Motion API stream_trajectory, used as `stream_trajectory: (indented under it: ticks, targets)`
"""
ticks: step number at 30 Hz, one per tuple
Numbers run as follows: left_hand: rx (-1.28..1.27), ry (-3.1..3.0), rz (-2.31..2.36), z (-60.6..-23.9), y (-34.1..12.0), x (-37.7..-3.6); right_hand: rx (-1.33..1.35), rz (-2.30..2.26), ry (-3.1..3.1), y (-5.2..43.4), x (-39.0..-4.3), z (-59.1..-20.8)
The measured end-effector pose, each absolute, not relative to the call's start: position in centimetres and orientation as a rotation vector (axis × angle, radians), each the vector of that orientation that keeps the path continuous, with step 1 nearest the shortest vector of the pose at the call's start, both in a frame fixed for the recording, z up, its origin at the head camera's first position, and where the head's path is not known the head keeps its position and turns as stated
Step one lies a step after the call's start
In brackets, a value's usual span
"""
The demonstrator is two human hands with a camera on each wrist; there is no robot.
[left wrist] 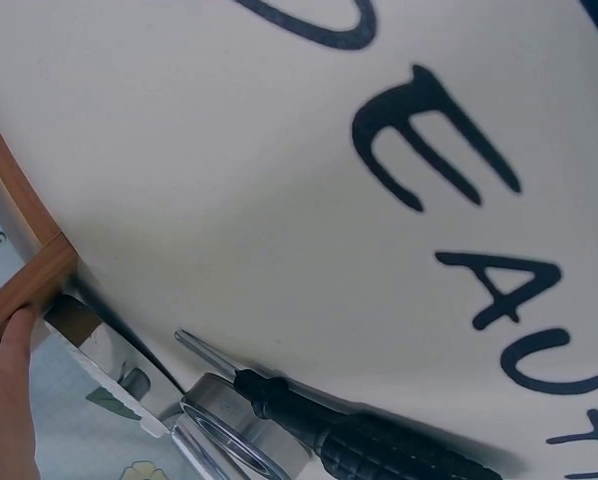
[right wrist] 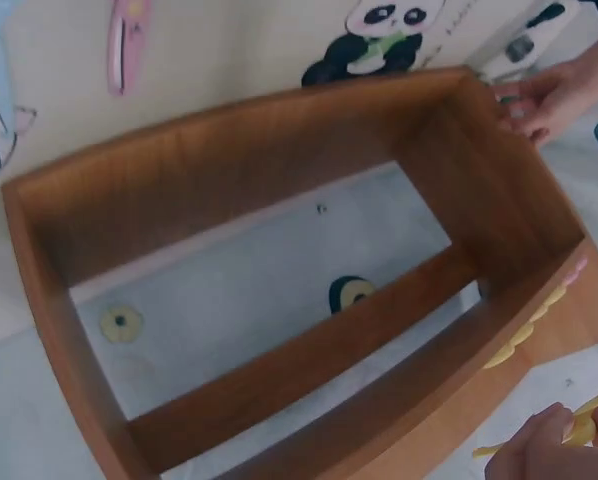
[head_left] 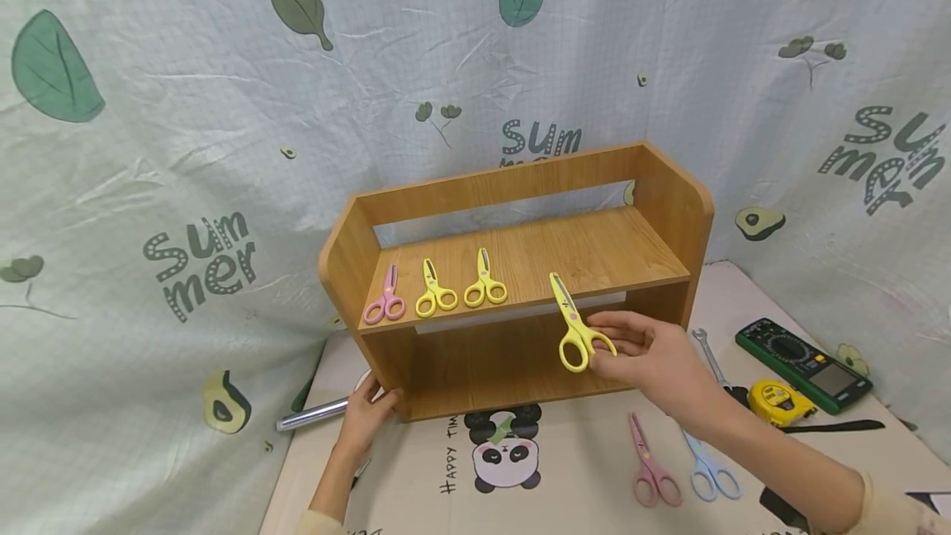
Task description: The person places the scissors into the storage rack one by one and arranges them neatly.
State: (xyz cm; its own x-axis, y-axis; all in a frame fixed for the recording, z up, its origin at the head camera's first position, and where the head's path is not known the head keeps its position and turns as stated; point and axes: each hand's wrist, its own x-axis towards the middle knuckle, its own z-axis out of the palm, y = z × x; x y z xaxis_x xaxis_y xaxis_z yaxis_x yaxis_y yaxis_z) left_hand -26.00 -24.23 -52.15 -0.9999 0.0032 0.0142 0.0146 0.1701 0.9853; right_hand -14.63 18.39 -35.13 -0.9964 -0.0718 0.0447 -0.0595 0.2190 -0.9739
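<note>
The right hand (head_left: 654,357) pinches a yellow pair of scissors (head_left: 574,327) by its finger loops, fingers curled round them, blades closed and pointing up and left, just in front of the upper board of a wooden shelf (head_left: 520,188). The left hand (head_left: 369,413) rests with relaxed, nearly straight fingers against the shelf's lower left corner, gripping nothing.

On the upper board lie a pink pair of scissors (head_left: 385,299) and two more yellow pairs (head_left: 434,291) (head_left: 484,283) in a row at its left end, handles toward the front edge.

The shelf stands on a cream mat (head_left: 579,469) printed with a panda and black letters, before a pale curtain (head_left: 149,147) with leaves, avocados and "Summer". On the mat to the right lie pink scissors (head_left: 650,465), blue scissors (head_left: 709,469), a spanner (head_left: 709,356), a yellow tape measure (head_left: 776,401) and a multimeter (head_left: 806,364).

Only the left wrist view shows a black-handled screwdriver (left wrist: 349,425) and a metal roll (left wrist: 234,440) near that hand. The right wrist view looks through the shelf's open back.
</note>
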Motion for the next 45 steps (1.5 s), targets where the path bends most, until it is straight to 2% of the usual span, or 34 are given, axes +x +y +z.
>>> stream_trajectory:
  ticks: [9, 23, 31, 45]
  targets:
    - [-0.020, -2.389, -2.009, -52.1, -24.1, -25.9, -0.174, -1.851, 2.563, 17.4, -19.7, -33.1]
    - [-0.026, -2.373, -2.020, -52.2, -24.1, -25.8, -0.140, -1.768, 2.581, 14.3, -26.7, -32.3]
    - [-0.048, -2.359, -2.017, -52.3, -24.2, -26.0, -0.097, -1.732, 2.609, 13.6, -27.8, -32.7]
    - [-0.018, -2.368, -2.025, -52.4, -24.2, -26.1, -0.162, -1.504, 2.799, 13.1, -27.3, -31.9]
